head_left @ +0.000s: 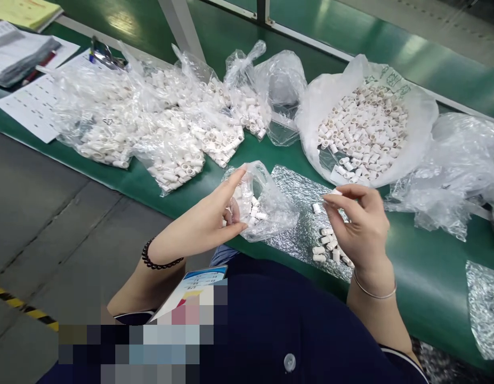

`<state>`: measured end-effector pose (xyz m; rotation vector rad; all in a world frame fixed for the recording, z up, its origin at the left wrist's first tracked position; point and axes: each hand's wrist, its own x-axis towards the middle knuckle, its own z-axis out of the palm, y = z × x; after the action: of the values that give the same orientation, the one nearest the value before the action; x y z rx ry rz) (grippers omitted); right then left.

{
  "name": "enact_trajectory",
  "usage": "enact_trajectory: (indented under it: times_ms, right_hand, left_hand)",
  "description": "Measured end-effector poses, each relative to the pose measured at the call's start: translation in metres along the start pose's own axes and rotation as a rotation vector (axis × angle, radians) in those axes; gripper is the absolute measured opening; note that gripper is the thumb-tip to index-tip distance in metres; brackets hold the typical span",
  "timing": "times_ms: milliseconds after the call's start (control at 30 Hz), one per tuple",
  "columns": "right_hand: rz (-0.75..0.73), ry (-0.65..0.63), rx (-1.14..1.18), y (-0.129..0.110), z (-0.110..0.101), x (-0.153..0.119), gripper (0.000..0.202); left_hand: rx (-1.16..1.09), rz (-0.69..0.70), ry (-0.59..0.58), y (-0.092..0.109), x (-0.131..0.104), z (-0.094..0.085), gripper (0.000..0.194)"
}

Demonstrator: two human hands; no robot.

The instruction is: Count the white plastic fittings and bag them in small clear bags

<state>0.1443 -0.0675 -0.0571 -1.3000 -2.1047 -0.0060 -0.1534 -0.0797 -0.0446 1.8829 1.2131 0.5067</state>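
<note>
My left hand grips the rim of a small clear plastic bag, whose mouth gapes toward me. Several short white tube pieces lie inside it. To the right, my right hand pinches one white tube piece between thumb and fingertips. Below that hand a sheet of crinkled silvery wrap lies on the green bench, with a loose group of white tube pieces on it, partly hidden by my right hand. Another single piece rests a little above the group.
A large open bag of white tube pieces stands at the back right. Filled clear bags crowd the left. Crumpled plastic bags lie on the right. Papers sit at the far left of the green bench.
</note>
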Motion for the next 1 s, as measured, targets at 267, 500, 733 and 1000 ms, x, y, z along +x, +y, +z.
enact_trajectory:
  times_ms: [267,500,733,1000]
  right_hand:
    - [0.085,-0.468,-0.050,0.041,0.044,-0.020,0.022]
    - [0.076,-0.267,0.078,0.019,0.031,-0.015,0.021]
    - [-0.184,-0.270,0.389,-0.055,0.028,0.008,0.034]
    - [-0.034,-0.481,0.150,-0.066,0.047,0.025,0.056]
  left_hand:
    - [-0.002,-0.006,-0.019,0.000,0.000,-0.001,0.091]
    - [-0.001,-0.006,-0.001,-0.001,0.000,0.002,0.092]
    - [0.006,0.031,0.060,0.006,0.002,0.006,0.087]
    - [-0.002,0.081,0.218,0.004,-0.003,-0.007,0.074]
